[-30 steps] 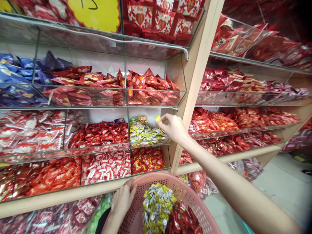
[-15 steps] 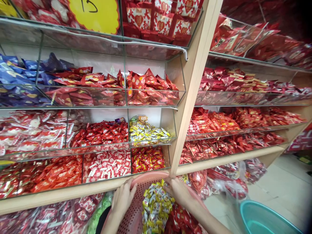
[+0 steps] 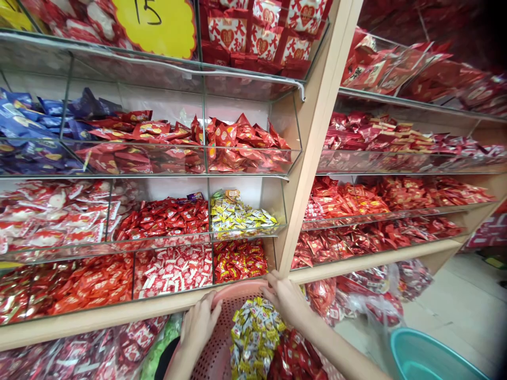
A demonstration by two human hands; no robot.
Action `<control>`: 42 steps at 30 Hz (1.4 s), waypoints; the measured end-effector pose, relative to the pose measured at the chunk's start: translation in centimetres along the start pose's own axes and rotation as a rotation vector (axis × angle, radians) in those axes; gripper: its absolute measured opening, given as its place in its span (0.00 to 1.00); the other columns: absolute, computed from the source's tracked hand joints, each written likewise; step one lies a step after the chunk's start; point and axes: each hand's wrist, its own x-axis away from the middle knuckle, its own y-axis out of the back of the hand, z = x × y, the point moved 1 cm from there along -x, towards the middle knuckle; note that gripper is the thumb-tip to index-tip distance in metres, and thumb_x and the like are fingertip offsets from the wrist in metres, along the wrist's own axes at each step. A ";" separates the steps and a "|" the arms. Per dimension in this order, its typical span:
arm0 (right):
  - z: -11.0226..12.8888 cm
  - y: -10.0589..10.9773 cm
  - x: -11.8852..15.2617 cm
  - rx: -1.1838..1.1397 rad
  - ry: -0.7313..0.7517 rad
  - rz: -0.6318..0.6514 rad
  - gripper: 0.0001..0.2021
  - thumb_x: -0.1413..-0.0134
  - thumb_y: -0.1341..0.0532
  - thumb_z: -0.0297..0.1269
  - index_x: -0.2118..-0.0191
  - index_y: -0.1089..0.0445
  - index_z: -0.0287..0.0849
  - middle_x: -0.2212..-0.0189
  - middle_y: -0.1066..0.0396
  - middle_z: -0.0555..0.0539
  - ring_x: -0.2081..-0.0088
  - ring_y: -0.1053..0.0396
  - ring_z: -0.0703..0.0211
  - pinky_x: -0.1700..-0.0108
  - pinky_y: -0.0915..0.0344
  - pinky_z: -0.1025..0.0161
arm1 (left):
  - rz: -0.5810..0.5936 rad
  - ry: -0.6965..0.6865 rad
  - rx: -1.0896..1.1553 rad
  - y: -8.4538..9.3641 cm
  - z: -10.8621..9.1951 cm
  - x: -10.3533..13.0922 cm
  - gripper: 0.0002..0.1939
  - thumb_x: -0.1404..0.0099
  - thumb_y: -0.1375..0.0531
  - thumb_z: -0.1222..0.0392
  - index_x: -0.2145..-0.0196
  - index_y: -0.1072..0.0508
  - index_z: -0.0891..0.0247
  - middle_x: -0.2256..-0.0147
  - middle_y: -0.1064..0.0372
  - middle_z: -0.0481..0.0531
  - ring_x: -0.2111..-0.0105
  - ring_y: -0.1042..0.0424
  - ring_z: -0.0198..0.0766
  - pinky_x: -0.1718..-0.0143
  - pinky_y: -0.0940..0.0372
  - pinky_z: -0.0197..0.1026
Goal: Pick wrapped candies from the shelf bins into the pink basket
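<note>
A pink perforated plastic basket (image 3: 217,333) is below me, against the bottom shelf edge. My left hand (image 3: 199,318) grips its left rim, thumb on the inner side. At the far right rim is my right hand (image 3: 285,298), its fingers apart and slightly bent, above the candies; I see nothing held in it. Inside the basket lie a heap of yellow-and-white wrapped candies (image 3: 255,335) and a pile of red-wrapped candies (image 3: 297,356). Just beyond the right fingertips, a bottom bin holds red-and-yellow wrapped candies (image 3: 241,259).
Glass-fronted bins of candies (image 3: 170,216) fill the shelves, split by a wooden upright (image 3: 307,174). A yellow price sign (image 3: 158,26) hangs above. Bagged sweets (image 3: 372,293) lie under the right shelf. A teal basin (image 3: 431,353) stands on the tiled floor.
My right hand has lifted off the yellow-and-white candies and moved up to the far rim. My left hand stays on the basket. The view has shifted slightly.
</note>
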 end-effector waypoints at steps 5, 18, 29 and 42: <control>2.6 6.9 -2.7 -0.046 0.133 -0.226 0.12 0.40 0.52 0.39 0.59 0.33 0.44 0.65 0.32 0.47 0.66 0.32 0.61 0.66 0.41 0.67 | 0.003 -0.003 0.001 -0.6 0.5 -0.3 0.23 0.38 0.56 0.50 0.48 0.37 0.59 0.53 0.30 0.56 0.58 0.29 0.46 0.60 0.38 0.43; 0.3 13.1 -13.4 0.176 0.137 -0.093 0.09 0.46 0.45 0.39 0.63 0.30 0.44 0.63 0.29 0.48 0.60 0.33 0.59 0.60 0.42 0.68 | -0.025 -0.030 0.000 -0.8 0.8 -0.5 0.23 0.38 0.57 0.50 0.49 0.37 0.60 0.55 0.29 0.56 0.58 0.29 0.47 0.59 0.38 0.45; 0.3 12.1 -12.7 0.276 0.060 -0.088 0.10 0.47 0.44 0.40 0.64 0.29 0.43 0.66 0.28 0.46 0.62 0.31 0.57 0.66 0.43 0.68 | -0.022 -0.043 0.029 -0.7 0.8 -0.5 0.23 0.38 0.57 0.50 0.49 0.36 0.59 0.55 0.29 0.56 0.59 0.28 0.48 0.61 0.37 0.46; 0.3 12.6 -12.0 0.304 0.083 -0.264 0.10 0.43 0.50 0.34 0.69 0.32 0.40 0.67 0.31 0.44 0.65 0.33 0.59 0.67 0.45 0.66 | -0.033 -0.044 0.027 -0.8 0.8 -0.6 0.24 0.38 0.57 0.49 0.49 0.36 0.60 0.54 0.30 0.55 0.57 0.29 0.48 0.59 0.37 0.46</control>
